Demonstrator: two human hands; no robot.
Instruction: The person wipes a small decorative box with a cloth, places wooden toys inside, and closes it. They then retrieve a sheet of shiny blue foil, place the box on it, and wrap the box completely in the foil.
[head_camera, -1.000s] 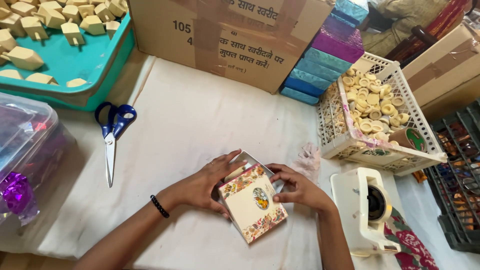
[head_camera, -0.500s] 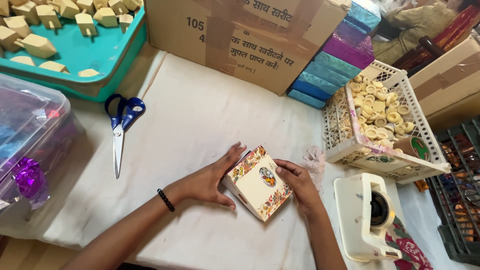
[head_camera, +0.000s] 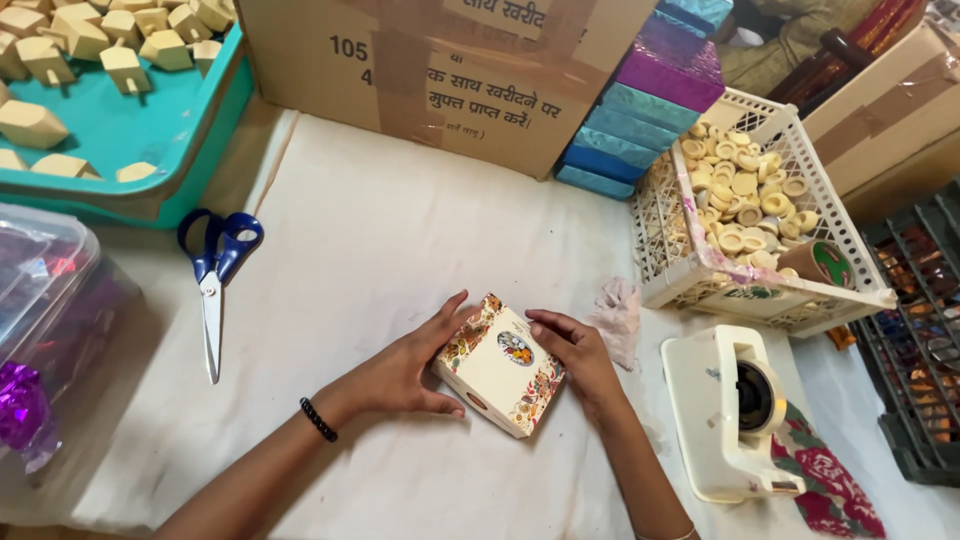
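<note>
So we've got the little cream gift box (head_camera: 498, 366) with the flowery print sitting near the middle of the cloth-covered worktop (head_camera: 380, 240), lid on, and both our hands are on it: left hand (head_camera: 400, 370) pressed against its left side with a loose, flat grip, right hand (head_camera: 575, 355) with fingers curled over its right edge, gripping it. Containers all around. Far left there's a teal tray (head_camera: 150, 130) full of pale wooden spinning tops, and at the near left a clear plastic tub (head_camera: 50, 290) with shiny purple foil stuff inside. On the right a white lattice basket (head_camera: 760, 290) holds a heap of small cream ring-shaped pieces plus a tape roll. A big cardboard carton (head_camera: 440, 70) sits at the far side, with a stack of blue and purple boxes (head_camera: 650, 100) beside it. Blue-handled scissors (head_camera: 215, 270) lie left of us, and a white tape dispenser (head_camera: 730, 410) sits near right.
</note>
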